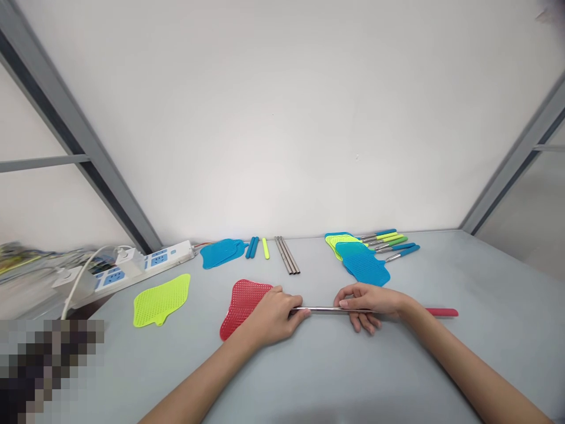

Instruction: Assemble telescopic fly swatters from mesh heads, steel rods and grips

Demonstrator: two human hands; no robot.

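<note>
Grip is firmly closed in both hands, and both hold the same long red fly swatter (326,310). The left hand (267,318) clasps the thin steel shaft (320,309) right at the neck, where it joins the red perforated plastic head (242,309), and the right hand (371,303) wraps that shaft further along. The swatter stretches level across the pale grey counter (498,294) just in front of the person, with the red plastic handle (441,312) sticking out past the right wrist. To the left of the red head lies a loose lime-green perforated plastic head (161,300), and behind that runs a white power strip (150,265) with blue sockets, a white cable (77,282) curving away from it. Along the far edge of the counter, from left to right, sit a loose blue perforated plastic head (220,253), 2 short blue plastic handles (252,247), 1 short lime-green plastic handle (265,248) and 3 bare steel rods (286,255) lying side by side. Further right, a stack of overlapping blue and lime-green perforated heads (357,256) sits beside a row of steel shafts with blue and green handles (388,241), all well apart from both hands.
</note>
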